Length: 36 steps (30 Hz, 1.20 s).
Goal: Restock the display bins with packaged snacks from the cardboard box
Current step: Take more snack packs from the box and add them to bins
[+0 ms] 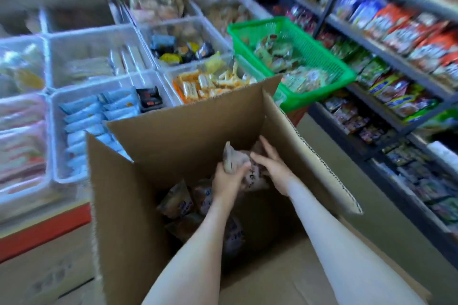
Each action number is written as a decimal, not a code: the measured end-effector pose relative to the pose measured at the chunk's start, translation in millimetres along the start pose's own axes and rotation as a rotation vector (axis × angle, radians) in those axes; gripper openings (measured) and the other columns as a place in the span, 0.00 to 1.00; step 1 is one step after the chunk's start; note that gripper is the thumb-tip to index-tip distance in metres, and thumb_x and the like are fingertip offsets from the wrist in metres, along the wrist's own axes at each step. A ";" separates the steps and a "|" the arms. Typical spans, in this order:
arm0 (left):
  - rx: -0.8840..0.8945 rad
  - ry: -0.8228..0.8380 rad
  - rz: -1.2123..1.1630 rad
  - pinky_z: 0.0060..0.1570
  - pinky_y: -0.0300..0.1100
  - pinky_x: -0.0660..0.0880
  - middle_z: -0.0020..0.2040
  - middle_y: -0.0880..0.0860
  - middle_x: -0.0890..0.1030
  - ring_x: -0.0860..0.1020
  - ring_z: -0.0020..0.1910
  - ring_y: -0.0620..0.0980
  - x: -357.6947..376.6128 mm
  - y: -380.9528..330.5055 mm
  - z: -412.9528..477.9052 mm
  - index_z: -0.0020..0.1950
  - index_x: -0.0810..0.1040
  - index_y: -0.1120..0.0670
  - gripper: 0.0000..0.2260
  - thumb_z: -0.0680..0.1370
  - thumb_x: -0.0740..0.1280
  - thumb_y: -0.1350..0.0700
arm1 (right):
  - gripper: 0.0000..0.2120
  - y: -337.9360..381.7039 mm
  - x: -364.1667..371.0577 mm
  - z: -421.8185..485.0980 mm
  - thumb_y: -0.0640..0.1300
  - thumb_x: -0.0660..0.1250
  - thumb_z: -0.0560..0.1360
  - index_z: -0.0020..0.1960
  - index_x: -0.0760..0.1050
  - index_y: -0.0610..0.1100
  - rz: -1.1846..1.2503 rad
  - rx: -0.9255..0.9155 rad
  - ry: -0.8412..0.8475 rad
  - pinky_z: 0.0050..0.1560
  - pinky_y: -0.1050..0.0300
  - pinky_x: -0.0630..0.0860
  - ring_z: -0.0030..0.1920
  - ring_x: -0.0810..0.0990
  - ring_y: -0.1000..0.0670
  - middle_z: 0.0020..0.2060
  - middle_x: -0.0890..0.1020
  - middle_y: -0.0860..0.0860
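Brown cardboard box is standing open in the foreground. Its far flap is rising tall. Its R flap is leaning outward, perforated edge hanging over the grey floor strip. Both forearms are reaching down thru the open top.

L hand is curling round a pale snack pkt near the box's far-R inner corner, w/ the pkt's crimped top edge poking up above the fingers. R hand is lying just R of it, thumb across the same bunch, fingers stretching toward the far wall. Blur is hiding whether it's actually gripping, so can't tell. More pkts w/ blue print are lying lower in the box, toward its L wall. The box bottom nearer the camera is looking dark & unfilled, leaving room inside.

Clear display bins are sitting L of & behind the box. The box's L wall & far flap are overlapping the nearest bin, which is holding blue packs. Behind the far flap, a sticks bin is showing orange-white packs up to its rim. Green basket is sitting behind-R of the box, tilted, its near corner close to the R flap's far tip. Shelves of bagged snacks are running along R of the box, w/ the floor strip lying open btwn them & the R flap. Red trim is running under the bins, L of the box.
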<state>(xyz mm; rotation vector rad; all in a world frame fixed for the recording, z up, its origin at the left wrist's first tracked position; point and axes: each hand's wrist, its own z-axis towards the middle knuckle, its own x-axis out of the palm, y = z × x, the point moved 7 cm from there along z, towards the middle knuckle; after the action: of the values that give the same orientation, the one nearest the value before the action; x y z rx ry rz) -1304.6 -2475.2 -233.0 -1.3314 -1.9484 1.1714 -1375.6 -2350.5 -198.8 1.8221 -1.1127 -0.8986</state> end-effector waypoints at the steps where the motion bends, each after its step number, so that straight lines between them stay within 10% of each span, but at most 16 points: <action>1: 0.014 -0.001 -0.037 0.48 0.41 0.78 0.53 0.49 0.80 0.79 0.47 0.46 -4.1 -13.8 -12.1 0.62 0.72 0.51 0.24 0.71 0.72 0.42 | 0.29 10.4 -5.3 -13.1 0.49 0.66 0.76 0.74 0.60 0.55 0.009 -0.018 -0.059 0.70 0.51 0.65 0.70 0.66 0.52 0.72 0.63 0.53; 5: 0.099 0.036 -0.213 0.53 0.50 0.79 0.54 0.52 0.82 0.81 0.51 0.50 -21.1 -59.4 -69.7 0.62 0.73 0.49 0.27 0.71 0.64 0.32 | 0.15 56.9 -14.1 -74.6 0.52 0.58 0.80 0.56 0.77 0.44 0.181 -0.038 -0.214 0.42 0.62 0.71 0.44 0.78 0.54 0.46 0.81 0.49; 9: 0.164 0.066 -0.270 0.54 0.53 0.79 0.54 0.51 0.82 0.82 0.51 0.51 -48.5 -91.2 -124.1 0.59 0.76 0.46 0.27 0.73 0.55 0.29 | 0.10 95.8 -19.7 -127.0 0.46 0.62 0.77 0.38 0.77 0.47 0.108 -0.205 -0.351 0.38 0.58 0.66 0.41 0.74 0.48 0.34 0.77 0.50; 14: 0.396 -0.148 -0.126 0.59 0.51 0.73 0.56 0.52 0.79 0.77 0.57 0.54 -119.8 -128.4 -179.5 0.59 0.77 0.48 0.24 0.79 0.49 0.37 | 0.08 138.1 18.4 -178.6 0.41 0.63 0.78 0.39 0.73 0.48 0.100 -0.358 -0.365 0.37 0.60 0.66 0.37 0.70 0.51 0.33 0.74 0.50; 21: 0.572 -0.481 0.060 0.38 0.39 0.59 0.45 0.58 0.78 0.76 0.49 0.57 -251.7 -149.2 -204.7 0.48 0.77 0.62 0.21 0.84 0.48 0.52 | 0.09 191.2 114.4 -206.7 0.41 0.63 0.77 0.39 0.72 0.48 0.140 -0.530 -0.414 0.35 0.59 0.65 0.34 0.68 0.54 0.33 0.73 0.52; 32: 0.374 -0.848 -0.189 0.43 0.46 0.70 0.43 0.59 0.79 0.76 0.45 0.56 -590.9 -96.9 -149.6 0.44 0.77 0.60 0.21 0.83 0.49 0.52 | 0.07 217.4 465.5 -157.2 0.46 0.64 0.77 0.47 0.80 0.45 0.027 -0.312 0.322 0.44 0.56 0.77 0.44 0.80 0.51 0.40 0.84 0.51; 36: 0.296 -0.829 -0.250 0.52 0.58 0.76 0.47 0.64 0.81 0.79 0.50 0.63 -670.5 -65.9 -121.4 0.40 0.74 0.54 0.19 0.80 0.50 0.47 | 0.09 218.1 566.5 -140.7 0.38 0.62 0.79 0.45 0.80 0.44 0.091 -0.297 0.272 0.42 0.51 0.80 0.39 0.81 0.49 0.40 0.84 0.46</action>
<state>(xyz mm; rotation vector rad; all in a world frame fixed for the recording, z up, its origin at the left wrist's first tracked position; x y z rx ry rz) -976.5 -3054.5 -73.5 -0.4369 -2.2400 1.9793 -1125.9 -2897.4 -34.8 1.5799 -0.8364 -0.6966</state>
